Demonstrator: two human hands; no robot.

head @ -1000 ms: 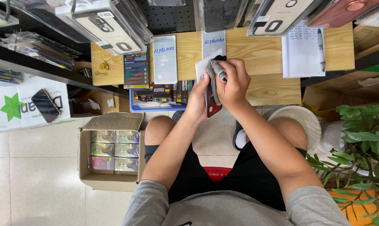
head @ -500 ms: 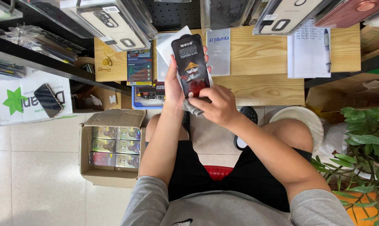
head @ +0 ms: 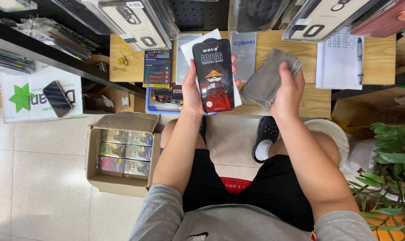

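The left hand (head: 194,91) wraps from the left around a flat, glossy black rectangular package (head: 213,76) with rounded corners and a red-and-black cartoon figure printed on its face, thumb along the left edge and fingertips showing past the right edge. It holds the package upright over the near edge of the wooden surface (head: 372,58), with a thin white sheet (head: 190,47) showing behind the package. The right hand (head: 288,87) is closed on a soft, grey, matte cloth (head: 265,80), pinching its upper right corner so the fabric hangs in a loose, creased rectangle just right of the package and apart from it.

The surface is pale, grained wood. Lying flat on it behind the hands are clear plastic sleeves (head: 245,53), and at its left end a stack of printed flat boxes (head: 157,69). Toward the right edge lies a white notebook (head: 338,60) with handwritten lines and a pen (head: 359,60) resting along its right side. Above the far edge hang phone cases (head: 133,20) in shiny clear bags.

On the tiled floor, left of the person's knees, stands an open brown cardboard box (head: 95,154) packed with small colourful boxes. A leafy green plant (head: 392,151) stands at the right.
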